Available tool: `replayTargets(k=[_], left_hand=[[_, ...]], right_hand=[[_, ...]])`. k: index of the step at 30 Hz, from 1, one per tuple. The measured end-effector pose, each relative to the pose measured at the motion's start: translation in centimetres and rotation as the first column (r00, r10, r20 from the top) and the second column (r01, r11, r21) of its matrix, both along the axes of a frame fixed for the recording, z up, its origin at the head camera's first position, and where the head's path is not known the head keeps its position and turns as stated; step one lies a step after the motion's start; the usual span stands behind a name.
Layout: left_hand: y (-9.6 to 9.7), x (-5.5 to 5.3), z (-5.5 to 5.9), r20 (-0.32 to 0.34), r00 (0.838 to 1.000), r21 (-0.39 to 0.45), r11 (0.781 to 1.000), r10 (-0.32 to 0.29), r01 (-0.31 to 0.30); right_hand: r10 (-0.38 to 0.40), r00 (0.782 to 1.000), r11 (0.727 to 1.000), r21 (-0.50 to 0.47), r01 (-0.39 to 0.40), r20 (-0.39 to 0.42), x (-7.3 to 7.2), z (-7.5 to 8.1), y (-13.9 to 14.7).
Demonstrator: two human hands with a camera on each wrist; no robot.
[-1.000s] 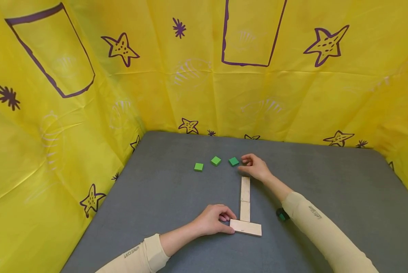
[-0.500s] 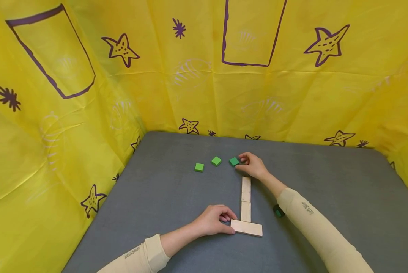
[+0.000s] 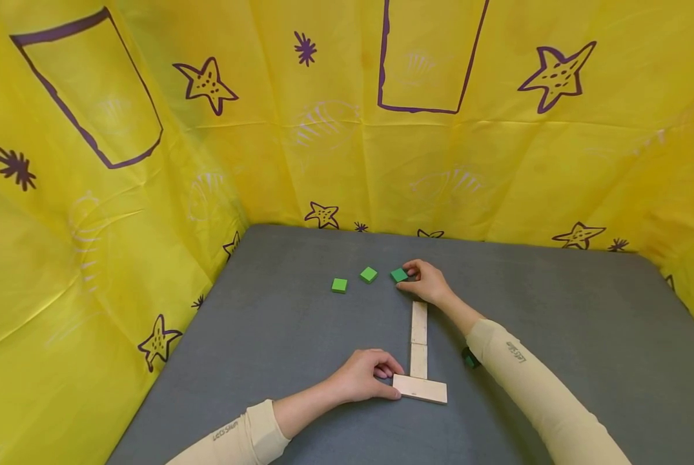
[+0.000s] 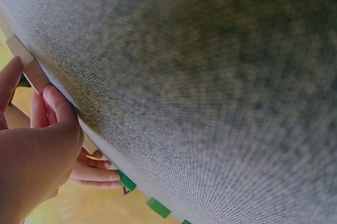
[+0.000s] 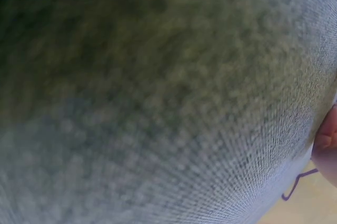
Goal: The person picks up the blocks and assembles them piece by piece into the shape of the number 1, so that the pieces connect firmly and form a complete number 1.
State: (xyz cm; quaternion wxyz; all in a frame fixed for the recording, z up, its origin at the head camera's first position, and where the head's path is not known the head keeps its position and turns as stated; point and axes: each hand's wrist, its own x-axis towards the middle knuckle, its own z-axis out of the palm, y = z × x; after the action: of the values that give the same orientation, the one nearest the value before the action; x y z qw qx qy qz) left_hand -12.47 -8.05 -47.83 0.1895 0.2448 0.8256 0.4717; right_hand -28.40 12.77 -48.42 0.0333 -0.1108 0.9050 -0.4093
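At the near end of a wooden T shape, my left hand (image 3: 361, 376) grips the left end of a plain wooden plank (image 3: 419, 389) lying crosswise. In the left wrist view, thumb and fingers bracket this plank (image 4: 28, 66). Two more planks run away from it in a line: a near one (image 3: 419, 360) and a far one (image 3: 419, 323). Beyond the far plank, my right hand (image 3: 430, 284) pinches a dark green square block (image 3: 398, 275) by its right side, thumb at the near edge. The right wrist view catches only part of the right hand (image 5: 327, 142).
Two light green square blocks lie left of the dark green one, a middle one (image 3: 368, 275) and a left one (image 3: 339, 285). Yellow cloth (image 3: 347, 148) with drawn starfish encloses the grey table (image 3: 265, 323) at the back and sides. A small dark object (image 3: 470, 357) shows beside the right sleeve.
My right hand has moved slightly left, from beside the dark green block to fingers around its right side. The left hand and the planks have stayed put.
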Motion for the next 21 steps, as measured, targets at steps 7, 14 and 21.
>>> replayTargets(k=[7, 14, 21], left_hand=[[0.00, 0.02, 0.07, 0.006, 1.000, 0.001, 1.000, 0.003, -0.003], [0.04, 0.12, 0.20, 0.002, 1.000, -0.004, 1.000, 0.001, -0.001], [0.09, 0.15, 0.35, 0.005, 1.000, -0.012, 1.000, 0.005, -0.005]], right_hand=[[0.014, 1.000, 1.000, 0.010, -0.013, -0.021, -0.28, -0.25, -0.17], [0.028, 0.999, 1.000, 0.015, -0.028, -0.030, -0.17, -0.10, -0.20], [0.030, 0.999, 0.999, 0.016, -0.029, -0.034, -0.09, -0.08, -0.17]])
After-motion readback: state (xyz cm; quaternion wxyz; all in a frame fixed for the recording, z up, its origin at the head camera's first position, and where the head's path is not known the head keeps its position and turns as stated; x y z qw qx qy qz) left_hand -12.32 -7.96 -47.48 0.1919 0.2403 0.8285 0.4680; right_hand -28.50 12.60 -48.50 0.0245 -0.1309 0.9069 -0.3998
